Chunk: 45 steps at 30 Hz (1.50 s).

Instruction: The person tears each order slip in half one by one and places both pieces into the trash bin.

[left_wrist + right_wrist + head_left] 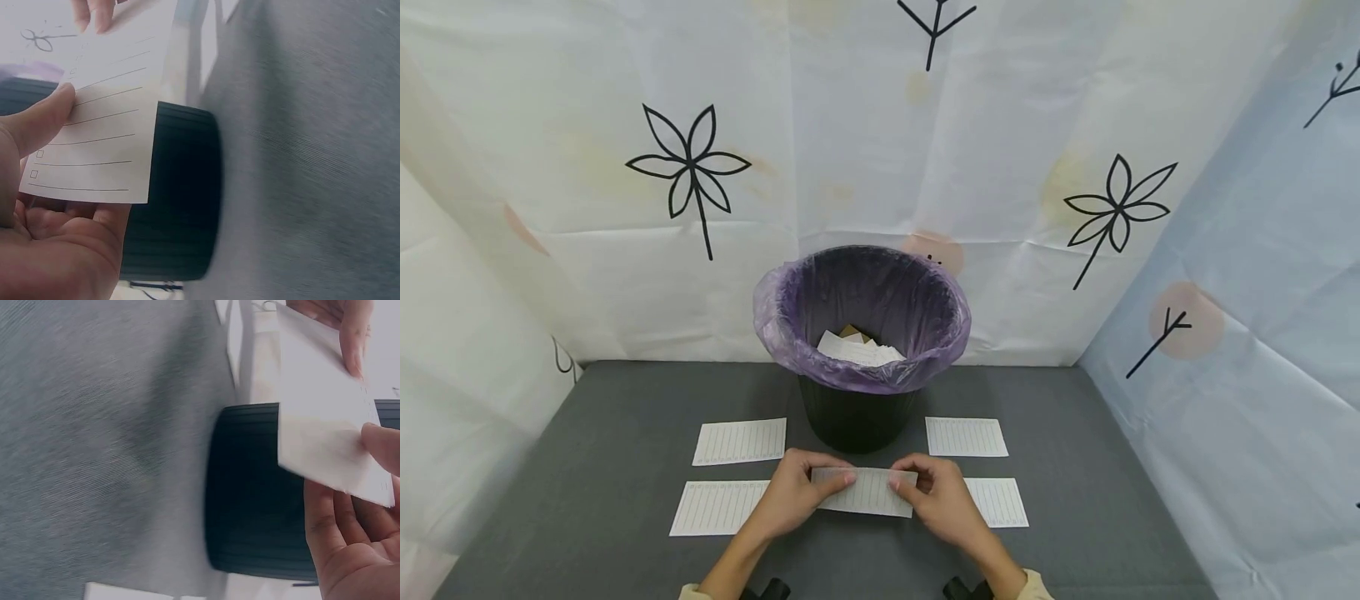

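Note:
A white lined paper sheet (pixel 868 492) with small checkboxes along one edge is held up between both hands, above the grey table. My left hand (pixel 801 490) pinches its left end, thumb on the face and fingers behind. At the opposite end my right hand (pixel 938 498) pinches it the same way. In the left wrist view the lines and checkboxes of the sheet (pixel 103 119) show plainly. The right wrist view has the sheet (pixel 322 412) tilted, its face washed out by light. Just beyond the hands stands a black bin (pixel 857 417).
A purple bag (pixel 767 312) lines the bin, with white papers (pixel 857 350) and a brown piece inside. Lined sheets lie on the grey table (pixel 587 500): two at left (pixel 741 442) (pixel 715 508), two at right (pixel 966 437) (pixel 1000 502). Patterned white cloth (pixel 850 125) hangs behind.

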Tool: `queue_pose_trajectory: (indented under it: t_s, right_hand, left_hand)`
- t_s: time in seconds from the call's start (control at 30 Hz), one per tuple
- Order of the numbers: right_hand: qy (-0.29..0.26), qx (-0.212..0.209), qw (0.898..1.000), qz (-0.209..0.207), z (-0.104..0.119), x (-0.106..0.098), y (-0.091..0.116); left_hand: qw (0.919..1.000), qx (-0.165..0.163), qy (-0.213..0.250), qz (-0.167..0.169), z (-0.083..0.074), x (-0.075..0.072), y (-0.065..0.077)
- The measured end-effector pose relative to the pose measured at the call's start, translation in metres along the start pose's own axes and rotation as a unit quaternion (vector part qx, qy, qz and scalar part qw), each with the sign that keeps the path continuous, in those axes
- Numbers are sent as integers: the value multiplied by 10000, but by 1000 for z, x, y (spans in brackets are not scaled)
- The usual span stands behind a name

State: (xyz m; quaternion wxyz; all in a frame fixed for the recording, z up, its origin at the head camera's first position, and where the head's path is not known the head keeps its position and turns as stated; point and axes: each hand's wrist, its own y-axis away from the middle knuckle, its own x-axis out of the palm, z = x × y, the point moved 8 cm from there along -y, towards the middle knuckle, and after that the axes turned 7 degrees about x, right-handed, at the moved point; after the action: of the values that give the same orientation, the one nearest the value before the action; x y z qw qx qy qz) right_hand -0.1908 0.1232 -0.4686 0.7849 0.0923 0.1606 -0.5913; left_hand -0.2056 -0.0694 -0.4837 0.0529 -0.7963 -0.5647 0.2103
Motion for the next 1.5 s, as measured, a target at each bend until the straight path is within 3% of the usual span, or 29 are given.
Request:
queue_pose_trajectory:
  t_s: [0.37,0.57,1.1,1.5]
  right_hand:
    - [-161,-579,9974,-401,44,-12,-1]
    - [-124,-905,9943,-553,57,-17,-2]
    - [31,-1308,9905,-433,73,-17,-8]
    - [89,-1471,9887,-290,80,-17,-10]
  left_hand:
    - [9993,291,46,-244,-48,0,-12]
    - [9990,321,-52,-311,-64,-4,-18]
    - [9971,589,-392,-289,-86,-8,-23]
    - [9949,865,-470,-218,-93,-8,-25]
